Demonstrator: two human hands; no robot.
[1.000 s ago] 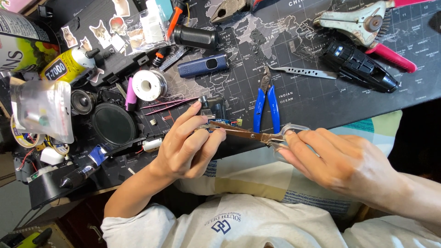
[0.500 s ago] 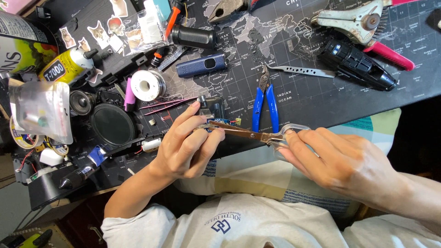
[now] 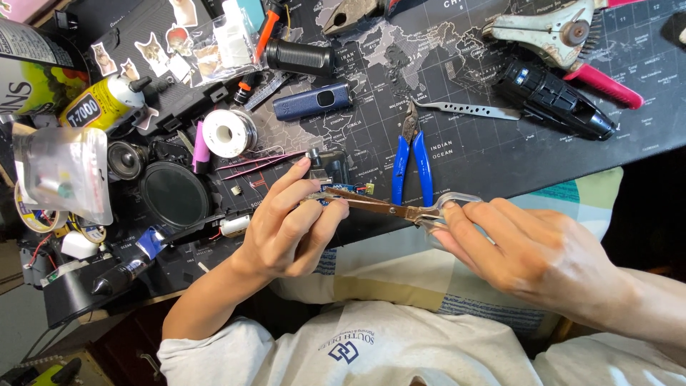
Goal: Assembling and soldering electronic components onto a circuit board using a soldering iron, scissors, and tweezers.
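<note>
The left hand (image 3: 286,225) is pinching a small blue circuit board (image 3: 336,191) just left of the blue-handled cutters (image 3: 412,161). The right hand (image 3: 529,250) is gripping clear-handled scissors (image 3: 400,209), their blades reaching the board below the cutters.

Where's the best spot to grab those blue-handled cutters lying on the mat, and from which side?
Take the blue-handled cutters by the two blue handles, coming from the near edge of the mat. The handles point toward the person and lie slightly spread and free, while the metal jaws point away.
</note>
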